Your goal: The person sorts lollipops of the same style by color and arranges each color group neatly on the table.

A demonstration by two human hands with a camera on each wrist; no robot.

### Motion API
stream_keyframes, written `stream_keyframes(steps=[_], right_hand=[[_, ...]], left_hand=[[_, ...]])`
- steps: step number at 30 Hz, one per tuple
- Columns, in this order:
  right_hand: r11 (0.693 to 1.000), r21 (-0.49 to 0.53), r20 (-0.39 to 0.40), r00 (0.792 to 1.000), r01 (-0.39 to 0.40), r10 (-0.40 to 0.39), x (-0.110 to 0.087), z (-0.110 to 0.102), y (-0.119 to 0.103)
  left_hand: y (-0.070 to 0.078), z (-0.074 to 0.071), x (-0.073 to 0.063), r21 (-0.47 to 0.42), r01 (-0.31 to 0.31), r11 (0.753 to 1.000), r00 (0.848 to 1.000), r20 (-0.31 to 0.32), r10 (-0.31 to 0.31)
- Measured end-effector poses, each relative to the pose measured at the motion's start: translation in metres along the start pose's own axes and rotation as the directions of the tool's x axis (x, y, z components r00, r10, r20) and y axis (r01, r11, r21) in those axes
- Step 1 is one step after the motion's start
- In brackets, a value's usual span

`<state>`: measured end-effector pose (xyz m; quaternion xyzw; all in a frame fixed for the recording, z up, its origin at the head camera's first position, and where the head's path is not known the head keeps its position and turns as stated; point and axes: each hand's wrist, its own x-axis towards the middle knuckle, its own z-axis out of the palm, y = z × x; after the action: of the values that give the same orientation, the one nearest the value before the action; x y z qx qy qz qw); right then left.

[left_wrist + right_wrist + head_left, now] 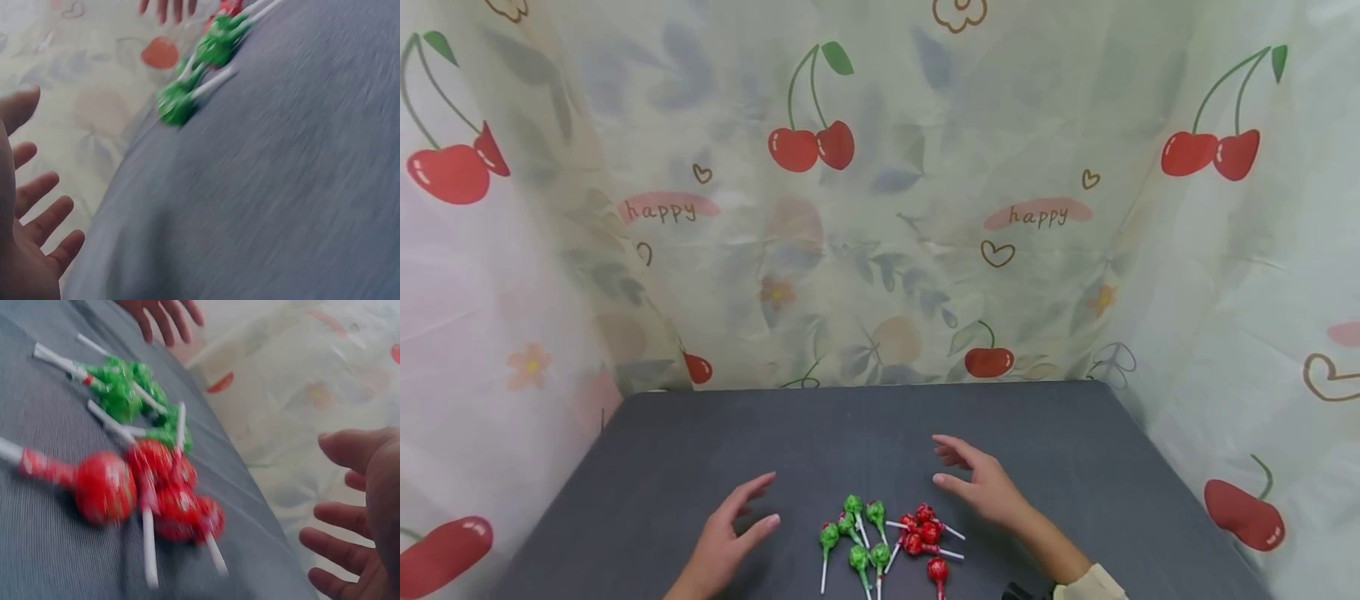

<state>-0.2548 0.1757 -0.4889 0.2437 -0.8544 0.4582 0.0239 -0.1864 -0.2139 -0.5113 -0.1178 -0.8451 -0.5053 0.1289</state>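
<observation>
**Left hand [724, 533] and right hand [981, 483] flank green lollipops [859, 557] and red lollipops [913, 544]**

Both hands hold nothing: each has its thumb well apart from its fingers, which are loosely extended, and neither touches a lollipop. The green lollipops lie on the table [760, 433] to the right of the left hand, the closest near its thumb; their white sticks point mostly back toward the person. The red lollipops lie to the left of the right hand and nearer the person than its thumb, most of them bunched together with sticks pointing several ways. A lone red lollipop [937, 570] sits apart from that bunch, farther back toward the person from the right hand. The two colours lie next to each other between the hands. A pale sleeve [1090, 583] covers the right forearm behind the hand. Beyond both hands hangs a printed cloth [880, 208] with cherries, hearts and the word "happy".
</observation>
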Motion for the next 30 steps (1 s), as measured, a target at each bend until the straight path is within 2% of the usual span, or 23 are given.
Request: stream_keyframes(steps=[4,9,12,18,25,30], right_hand=[[0.999,0.05,0.096,0.995,0.009,-0.014,0.011,0.016,-0.011],[0.998,0.046,0.204,0.979,-0.036,0.025,0.026,0.031,-0.02],[0.998,0.029,0.25,0.967,-0.058,0.049,0.034,0.039,-0.024],[0.999,-0.005,0.311,0.949,-0.046,0.045,0.045,0.058,-0.029],[0.999,-0.015,0.39,0.92,-0.041,0.043,0.055,0.077,-0.028],[0.998,-0.042,0.432,0.9,-0.05,0.064,0.059,0.086,-0.027]], left_hand=[[0.005,0.017,-0.002,-0.08,0.072,0.994,0.997,0.016,-0.071],[0.007,0.035,-0.004,-0.114,0.103,0.988,0.994,0.033,-0.1],[0.008,0.043,-0.004,-0.105,0.095,0.99,0.995,0.041,-0.091],[0.008,0.055,-0.004,-0.063,0.07,0.996,0.996,0.059,-0.066],[0.006,0.063,-0.001,-0.033,0.119,0.992,0.986,0.123,-0.114],[0.004,0.065,0.0,0.031,0.125,0.992,0.973,0.192,-0.129]])
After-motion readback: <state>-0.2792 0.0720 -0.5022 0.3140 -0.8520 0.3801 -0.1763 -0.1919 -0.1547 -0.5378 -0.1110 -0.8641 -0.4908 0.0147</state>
